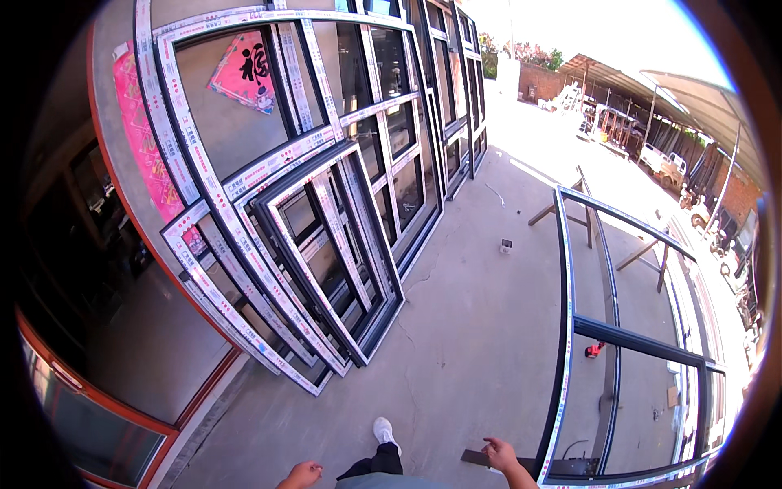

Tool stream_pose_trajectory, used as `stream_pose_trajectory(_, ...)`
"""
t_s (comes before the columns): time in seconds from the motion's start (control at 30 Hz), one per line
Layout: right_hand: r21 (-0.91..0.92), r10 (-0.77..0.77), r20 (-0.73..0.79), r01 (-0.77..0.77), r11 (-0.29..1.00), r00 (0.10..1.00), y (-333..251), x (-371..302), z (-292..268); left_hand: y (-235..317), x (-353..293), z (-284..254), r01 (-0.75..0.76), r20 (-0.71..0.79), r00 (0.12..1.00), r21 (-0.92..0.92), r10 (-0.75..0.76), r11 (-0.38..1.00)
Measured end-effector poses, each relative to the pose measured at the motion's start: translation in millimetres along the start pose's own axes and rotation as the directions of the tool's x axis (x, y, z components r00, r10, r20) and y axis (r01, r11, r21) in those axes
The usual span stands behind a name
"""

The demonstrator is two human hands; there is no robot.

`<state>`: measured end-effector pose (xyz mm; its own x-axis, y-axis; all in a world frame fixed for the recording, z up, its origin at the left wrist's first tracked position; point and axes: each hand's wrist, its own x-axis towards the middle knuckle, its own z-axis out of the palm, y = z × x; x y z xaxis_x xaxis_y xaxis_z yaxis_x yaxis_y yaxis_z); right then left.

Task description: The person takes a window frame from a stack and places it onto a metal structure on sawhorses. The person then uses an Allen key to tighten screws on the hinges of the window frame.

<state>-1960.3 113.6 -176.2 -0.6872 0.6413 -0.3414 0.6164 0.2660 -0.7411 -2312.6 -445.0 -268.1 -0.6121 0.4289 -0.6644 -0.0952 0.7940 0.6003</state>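
Observation:
My left hand [303, 474] hangs low at the bottom of the view, fingers loosely curled in, nothing visible in it. To the right, my right hand [499, 453] is held out with its fingers partly stretched and apart, and it seems empty. It is just above a dark flat bar [475, 458] at the near left corner of a large window frame [565, 269]. That frame, dark with film-covered edges, lies flat, raised off the ground on metal trestles [588, 224]. Whether the hand touches the bar, I cannot tell.
Several film-wrapped window frames [285, 152] lean against the wall on the left, with a smaller frame [356, 244] in front. A doorway with a red-brown door [98, 416] is at lower left. A red tool [595, 350] shows through the lying frame. A small box [507, 245] sits on the concrete.

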Motion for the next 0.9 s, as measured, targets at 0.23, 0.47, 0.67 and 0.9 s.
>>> stream_pose_trajectory(0.23, -0.174, 0.001, -0.031, -0.007, 0.985, 1.0, -32.8, 71.6, -7.7, 111.7, 159.2, -57.9, 0.119, -0.036, 0.993, 0.461, -0.116, 0.879)
stream_pose_trajectory(0.47, 0.056, 0.173, -0.056, -0.17, 0.984, 0.983, 3.2, 170.5, -13.2, 436.0, 312.1, -147.4, -0.326, -0.195, 0.916, 0.15, 0.351, 0.933)
stream_pose_trajectory(0.67, 0.16, 0.18, -0.064, -0.168, 0.973, 0.982, 20.0, 326.1, -36.8, 630.0, 405.7, -242.1, -0.52, -0.428, 0.794, -0.108, 0.432, 0.848)
stream_pose_trajectory(0.9, -0.24, -0.114, 0.066, 0.127, 0.963, 0.991, 2.0, 596.4, -134.0, 741.3, 498.5, -332.3, -0.69, -0.645, 0.699, -0.494, 0.309, 0.529)
